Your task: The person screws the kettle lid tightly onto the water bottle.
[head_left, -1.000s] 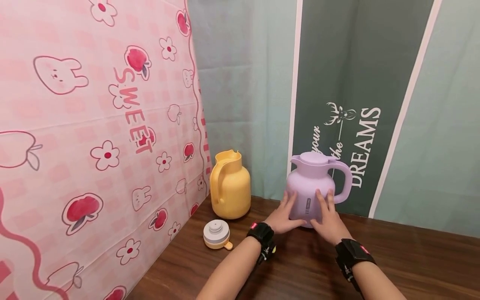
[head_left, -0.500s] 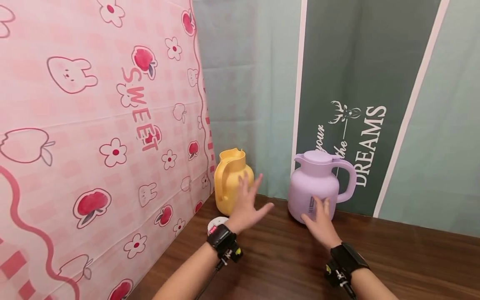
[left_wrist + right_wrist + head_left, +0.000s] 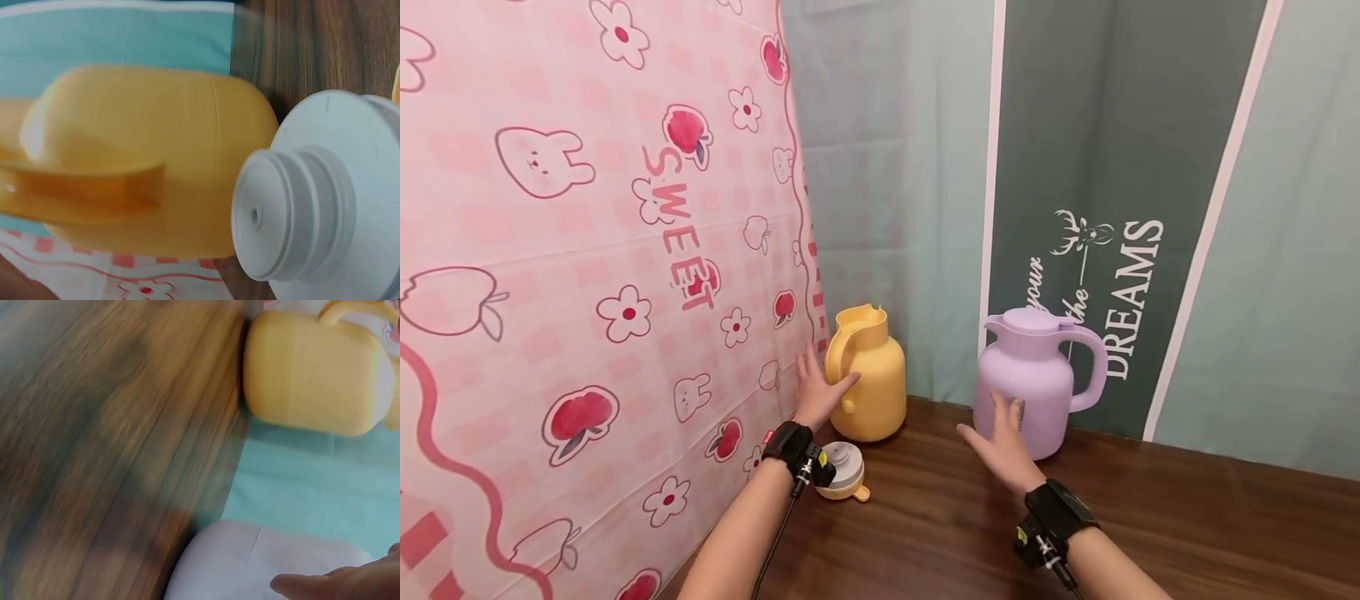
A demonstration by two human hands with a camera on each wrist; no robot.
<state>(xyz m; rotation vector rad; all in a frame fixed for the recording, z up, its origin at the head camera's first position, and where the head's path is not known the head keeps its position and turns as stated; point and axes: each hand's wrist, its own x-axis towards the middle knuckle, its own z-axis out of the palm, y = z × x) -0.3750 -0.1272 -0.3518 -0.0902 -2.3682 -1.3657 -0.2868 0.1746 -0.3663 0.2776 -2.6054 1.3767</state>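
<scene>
A yellow jug (image 3: 880,383) without its lid stands at the back left, its handle toward me. My left hand (image 3: 820,392), fingers spread, is beside that handle; whether it touches is unclear. In the left wrist view the handle (image 3: 87,194) shows with no fingers round it. The grey stopper lid (image 3: 844,471) with a yellow rim and tab lies on the table in front of the jug. A lidded purple jug (image 3: 1026,367) stands to the right, handle pointing right. My right hand (image 3: 1003,446) is in front of it with fingers extended, holding nothing.
The dark wooden table (image 3: 940,517) meets a pink printed cloth (image 3: 625,383) on the left. A teal and dark green curtain (image 3: 940,250) hangs close behind both jugs. Each wrist wears a black strap with a camera and cable.
My left hand has left the purple jug and moved left, past the lid, to the yellow jug's handle. My right hand has come off the purple jug's front and shifted slightly left.
</scene>
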